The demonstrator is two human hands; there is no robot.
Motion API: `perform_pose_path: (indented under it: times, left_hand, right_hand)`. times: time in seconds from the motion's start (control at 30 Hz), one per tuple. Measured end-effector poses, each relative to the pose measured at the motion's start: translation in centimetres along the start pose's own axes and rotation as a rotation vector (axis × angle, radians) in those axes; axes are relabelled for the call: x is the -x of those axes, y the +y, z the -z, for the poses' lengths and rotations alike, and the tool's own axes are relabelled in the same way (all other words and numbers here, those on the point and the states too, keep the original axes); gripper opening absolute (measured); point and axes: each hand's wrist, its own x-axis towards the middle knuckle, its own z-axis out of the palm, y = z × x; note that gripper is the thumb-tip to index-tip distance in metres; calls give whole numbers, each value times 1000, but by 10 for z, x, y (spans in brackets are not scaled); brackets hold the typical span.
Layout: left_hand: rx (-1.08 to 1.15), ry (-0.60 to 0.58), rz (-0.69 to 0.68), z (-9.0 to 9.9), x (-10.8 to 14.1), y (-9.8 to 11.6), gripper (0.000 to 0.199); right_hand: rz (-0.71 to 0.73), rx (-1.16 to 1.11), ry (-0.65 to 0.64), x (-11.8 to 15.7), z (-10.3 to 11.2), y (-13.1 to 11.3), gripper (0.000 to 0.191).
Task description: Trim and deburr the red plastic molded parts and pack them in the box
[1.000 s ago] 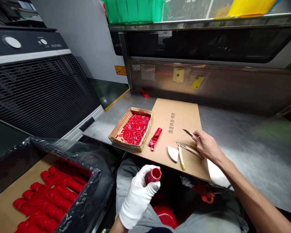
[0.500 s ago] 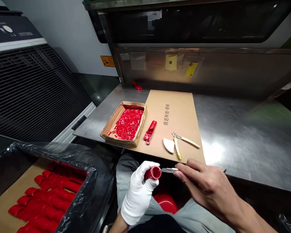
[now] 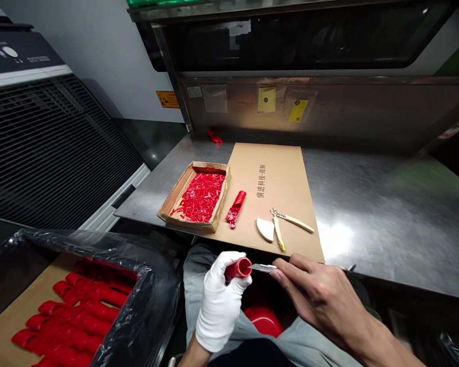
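Observation:
My left hand (image 3: 222,298), in a white glove, is closed around a red plastic tube (image 3: 239,268), its round open end facing right. Bare, my right hand (image 3: 317,293) grips a utility knife (image 3: 265,267) between thumb and fingers. The blade's tip is at the tube's rim; whether it touches I cannot tell. Beyond the hands, a similar red part (image 3: 236,209) lies on a cardboard sheet (image 3: 279,173). Nippers (image 3: 279,224) with pale handles rest there beside a white wedge-shaped piece (image 3: 265,229).
A shallow cardboard box (image 3: 214,221) of red scraps stands on the metal table (image 3: 367,204). At lower left, a bin lined with black plastic (image 3: 149,285) holds several red tubes (image 3: 76,321). A red fragment (image 3: 214,137) lies at the table's back. Under my lap shows a red seat (image 3: 263,321).
The view has shifted slightly. Both hands stay close together with the tube and knife held; the blade tip remains at the tube's opening, with the knife angled slightly differently.

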Motion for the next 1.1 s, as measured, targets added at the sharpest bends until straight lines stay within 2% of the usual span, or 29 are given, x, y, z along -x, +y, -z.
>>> perform_pose_path:
  times: [0.13,0.33,0.47,0.53,0.63,0.73,0.8,0.9,1.0,1.1]
  left_hand:
    - [1,62,4,-4,0,3,21]
    - [-37,137,16,-7,0,7,25]
    - [-34,155,40,-7,-1,10,26]
    - [-16,159,59,-8,0,11,26]
    - [11,102,69,-10,1,7,26]
    - [-9,-17,56,-11,4,-2,25]
    - [-42,-57,74,-14,8,-11,33]
    - [-98,-1,130,-19,13,-25,53]
    - [-122,54,109,-22,17,-29,38]
    - [-116,-11,68,-16,17,-21,25]
  right_hand:
    - [-31,-37,3,1,-5,-2,22]
    - [-119,-249,-89,3,-7,-4,26]
    - [-265,-498,-195,1,0,-4,30]
    - [-325,-568,-140,-1,0,-6,27]
    - [-211,-648,-3,-9,-9,-10,15]
    - [-92,-691,21,-20,-22,-14,9]
    - [-114,-678,33,-26,-32,-16,16]
    - [-182,-654,59,-30,-43,-21,21]
    - [-205,-651,15,-28,-42,-22,24]
    - [-205,-613,-52,-21,-29,-11,16]
